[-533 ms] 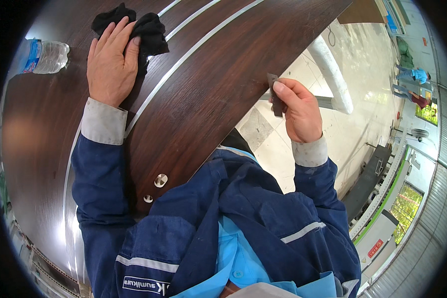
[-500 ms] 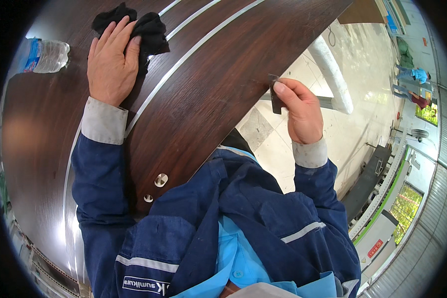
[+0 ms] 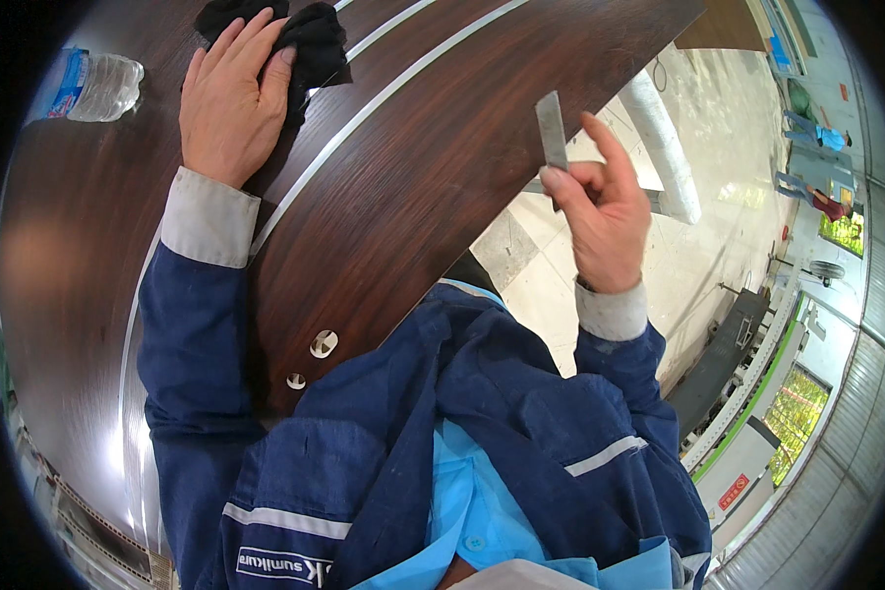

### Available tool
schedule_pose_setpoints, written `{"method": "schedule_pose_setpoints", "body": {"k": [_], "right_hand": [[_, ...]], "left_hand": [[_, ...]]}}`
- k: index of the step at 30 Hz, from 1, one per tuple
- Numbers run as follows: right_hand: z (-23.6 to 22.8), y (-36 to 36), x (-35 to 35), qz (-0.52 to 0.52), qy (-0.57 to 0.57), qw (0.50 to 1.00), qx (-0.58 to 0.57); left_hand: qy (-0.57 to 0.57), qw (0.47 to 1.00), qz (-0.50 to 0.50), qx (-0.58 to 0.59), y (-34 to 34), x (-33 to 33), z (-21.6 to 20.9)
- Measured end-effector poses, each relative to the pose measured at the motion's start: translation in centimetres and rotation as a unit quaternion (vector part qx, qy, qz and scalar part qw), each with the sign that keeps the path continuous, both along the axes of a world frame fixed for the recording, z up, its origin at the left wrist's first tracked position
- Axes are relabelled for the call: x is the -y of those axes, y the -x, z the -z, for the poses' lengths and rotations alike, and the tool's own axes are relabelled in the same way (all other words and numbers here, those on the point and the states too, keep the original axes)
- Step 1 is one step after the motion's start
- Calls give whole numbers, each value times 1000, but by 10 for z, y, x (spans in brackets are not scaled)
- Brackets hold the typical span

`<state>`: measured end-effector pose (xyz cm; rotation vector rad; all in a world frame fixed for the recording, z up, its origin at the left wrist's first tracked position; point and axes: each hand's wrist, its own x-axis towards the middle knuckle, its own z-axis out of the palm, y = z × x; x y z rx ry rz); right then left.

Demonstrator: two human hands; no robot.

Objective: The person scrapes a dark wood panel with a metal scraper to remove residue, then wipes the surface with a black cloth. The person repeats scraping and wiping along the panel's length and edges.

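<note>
Beside the panel edge, right hand (image 3: 605,211) pinching upright metal blade (image 3: 551,128), left hand (image 3: 231,98) spread on black cloth (image 3: 315,39)

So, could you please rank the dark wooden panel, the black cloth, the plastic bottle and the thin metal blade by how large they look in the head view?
1. Dark wooden panel, by far the largest.
2. Black cloth, partly under the left hand.
3. Plastic bottle, close to the cloth, so that order is unsure.
4. Thin metal blade, held in the right hand.

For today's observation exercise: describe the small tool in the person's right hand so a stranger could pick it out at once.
Start at the dark wood panel and find its right edge. There the right hand is raised, pinching a thin flat grey metal blade that points upward. It is the only slim, rigid strip; the left hand presses a soft black cloth.
</note>
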<state>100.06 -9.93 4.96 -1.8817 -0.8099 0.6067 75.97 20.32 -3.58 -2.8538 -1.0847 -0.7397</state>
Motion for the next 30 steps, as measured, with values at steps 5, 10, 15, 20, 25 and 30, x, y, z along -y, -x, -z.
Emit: {"method": "schedule_pose_setpoints", "body": {"k": [5,10,15,20,25,30], "right_hand": [[21,-16,-19,-29,79,964,252],[21,-34,-37,-126,41,895,427],[16,-37,-54,-187,99,891,403],[9,-42,-57,-203,138,838,488],[17,-43,-57,-162,89,906,381],[26,-40,-40,-107,20,931,348]], "left_hand": [[-9,1000,3,2,1,-1,2],[0,1000,3,3,1,-2,4],[-7,1000,-1,-6,2,-3,5],[1,1000,-6,-8,0,-2,4],[8,1000,0,6,0,0,1],[6,1000,-2,2,-2,2,-2]]}}
